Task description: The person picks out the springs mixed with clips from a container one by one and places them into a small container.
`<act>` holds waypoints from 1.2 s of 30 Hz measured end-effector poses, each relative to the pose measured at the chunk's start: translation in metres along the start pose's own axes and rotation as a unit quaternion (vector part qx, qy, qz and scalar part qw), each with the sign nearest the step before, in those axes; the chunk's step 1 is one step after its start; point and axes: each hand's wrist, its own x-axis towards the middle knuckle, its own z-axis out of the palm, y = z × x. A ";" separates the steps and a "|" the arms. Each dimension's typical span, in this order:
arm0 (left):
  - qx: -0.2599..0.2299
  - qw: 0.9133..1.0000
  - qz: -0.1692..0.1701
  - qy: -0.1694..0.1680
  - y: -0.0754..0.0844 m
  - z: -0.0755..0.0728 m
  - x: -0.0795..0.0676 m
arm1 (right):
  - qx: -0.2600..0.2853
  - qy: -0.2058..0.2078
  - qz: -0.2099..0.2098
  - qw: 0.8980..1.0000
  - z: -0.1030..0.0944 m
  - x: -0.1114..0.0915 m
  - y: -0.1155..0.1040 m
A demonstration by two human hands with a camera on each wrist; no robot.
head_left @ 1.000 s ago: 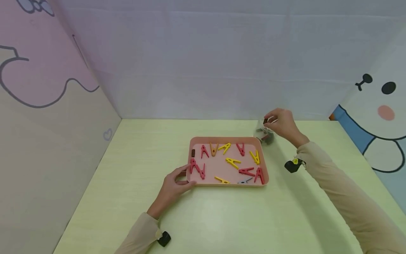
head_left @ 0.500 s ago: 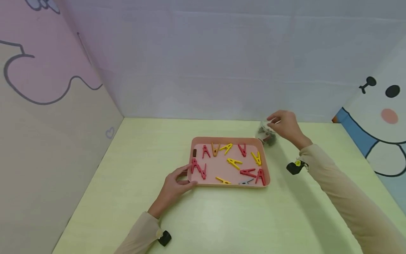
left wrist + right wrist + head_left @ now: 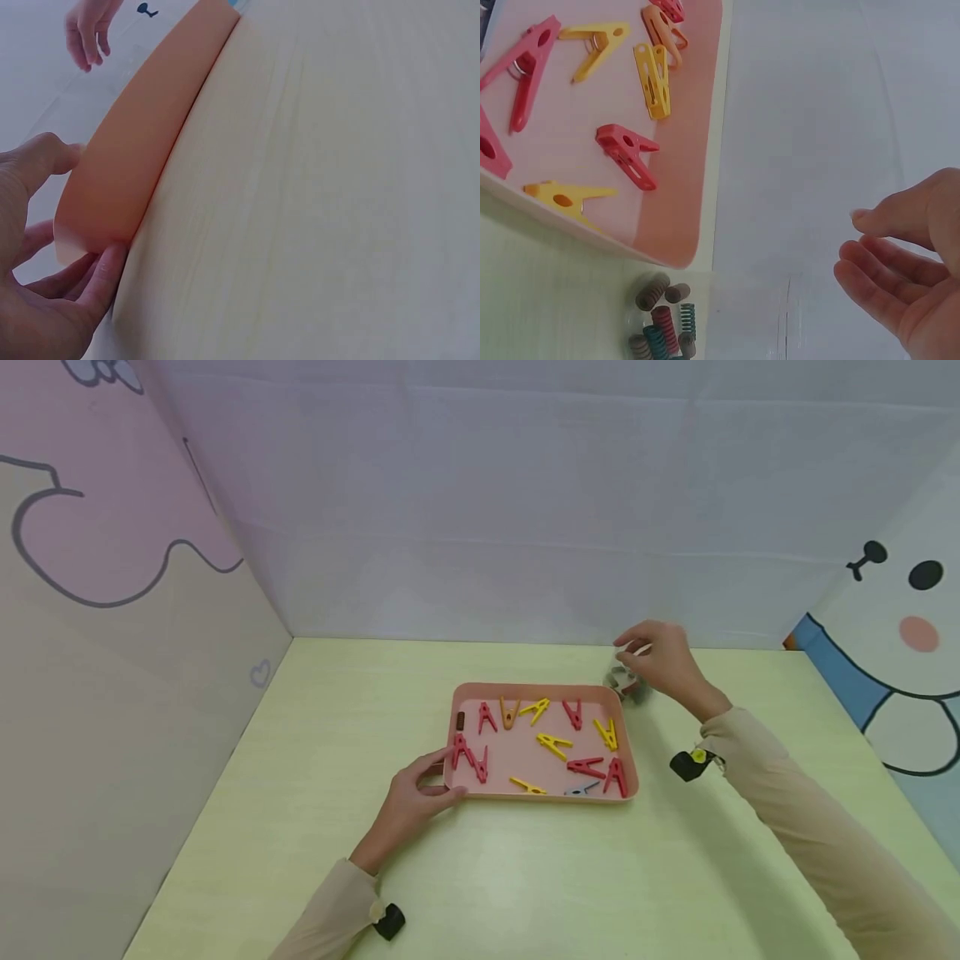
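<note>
My left hand (image 3: pixel 412 795) grips the front left corner of a shallow pink tray (image 3: pixel 525 758), thumb along the front and fingers on the left side. Several red and yellow plastic clips lie in it, with an orange clip (image 3: pixel 509 713), a grey-blue clip (image 3: pixel 581 789) and a small brown spring (image 3: pixel 461 721) at the left wall. Behind the tray's right corner stands a clear container (image 3: pixel 754 322) with brown, red and teal springs (image 3: pixel 664 330) inside. Above it hovers my right hand (image 3: pixel 662 658), fingers loosely bent and apart, with nothing between them.
The pale wooden table (image 3: pixel 300 760) meets a white back wall (image 3: pixel 480 510). Printed panels rise at both sides, a pink and cream one (image 3: pixel 97 693) on the left and a cartoon face (image 3: pixel 885 585) on the right.
One second ago a small dark brown piece was between my right fingertips; half a second ago it was gone from them. The right hand has since shifted slightly left. The left hand holds still.
</note>
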 end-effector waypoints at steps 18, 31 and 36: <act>-0.006 1.000 0.018 -0.003 -0.004 0.000 0.002 | 0.007 -0.047 -0.018 0.999 0.024 -0.003 -0.037; -0.004 1.000 0.029 -0.008 -0.004 -0.001 0.000 | 0.031 -0.058 -0.048 0.997 0.037 -0.003 -0.050; -0.002 1.000 0.028 -0.012 -0.003 -0.002 0.001 | 0.033 -0.072 -0.045 0.996 0.040 -0.002 -0.055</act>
